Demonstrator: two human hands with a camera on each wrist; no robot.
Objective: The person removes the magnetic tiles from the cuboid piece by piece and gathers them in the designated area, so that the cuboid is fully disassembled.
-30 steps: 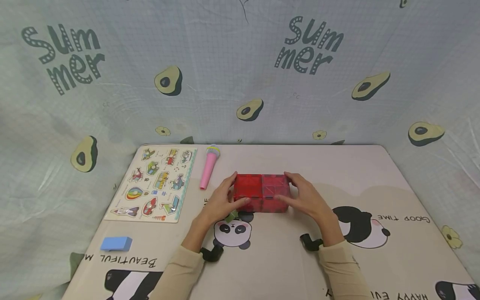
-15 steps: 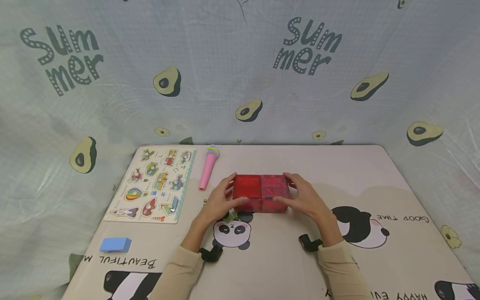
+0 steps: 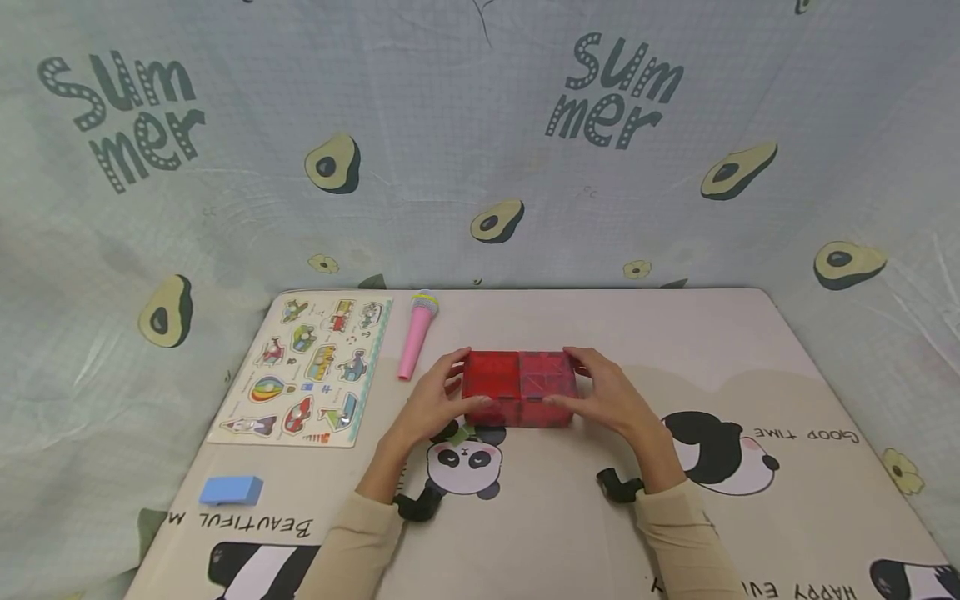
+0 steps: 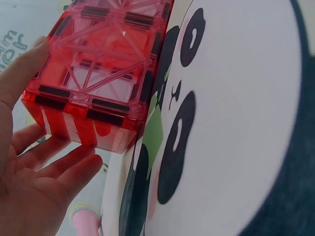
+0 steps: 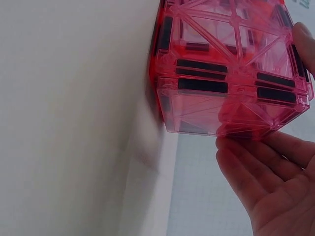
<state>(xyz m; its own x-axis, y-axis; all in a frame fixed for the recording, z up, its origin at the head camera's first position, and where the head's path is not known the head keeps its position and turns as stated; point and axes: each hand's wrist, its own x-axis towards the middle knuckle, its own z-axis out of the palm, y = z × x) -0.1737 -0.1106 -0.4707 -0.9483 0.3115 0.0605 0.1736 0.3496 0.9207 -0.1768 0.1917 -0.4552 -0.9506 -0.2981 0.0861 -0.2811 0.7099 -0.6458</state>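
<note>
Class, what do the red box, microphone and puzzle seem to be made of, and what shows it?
Red box: glossy, see-through plastic; its far side shows through the near one. Microphone: probably plastic, mostly smooth, even pink. Puzzle: perhaps printed wood or card; it looks flat and stiff, finish unclear.

From the head view I can't see the far face or underside of the red tile box (image 3: 520, 387). Left hand (image 3: 435, 404) and right hand (image 3: 617, 400): some fingertips lost behind the box's far corners. Both wrist cams crop the box and their own hand. Left wrist also clips the pink microphone (image 4: 85, 221); only its head and a bit of handle show, blurred. Puzzle board (image 3: 371, 371) captions too small for me to read. Left sleeve (image 3: 356, 542) and right sleeve (image 3: 686, 542) run out of frame, as does the bench's (image 3: 540, 517) near side. Near-right lettering (image 3: 825, 592): partly behind right sleeve, partly cropped.
</note>
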